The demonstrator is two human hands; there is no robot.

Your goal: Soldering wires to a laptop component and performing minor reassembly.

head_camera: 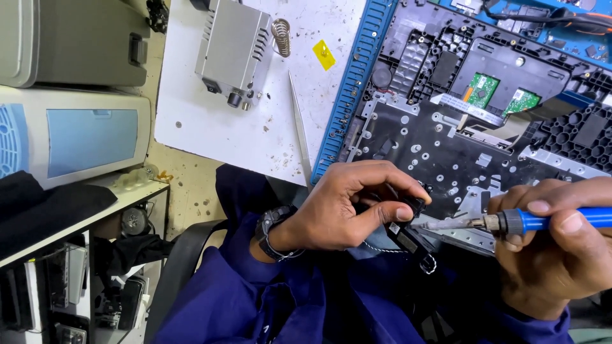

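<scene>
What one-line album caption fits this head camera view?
Left hand holds a small black part while right hand brings a blue-handled soldering iron to it.

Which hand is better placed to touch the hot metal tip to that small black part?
Probably the right hand: it grips the blue-handled soldering iron, whose tip lies against the small black part. The left hand pinches that part.
</scene>
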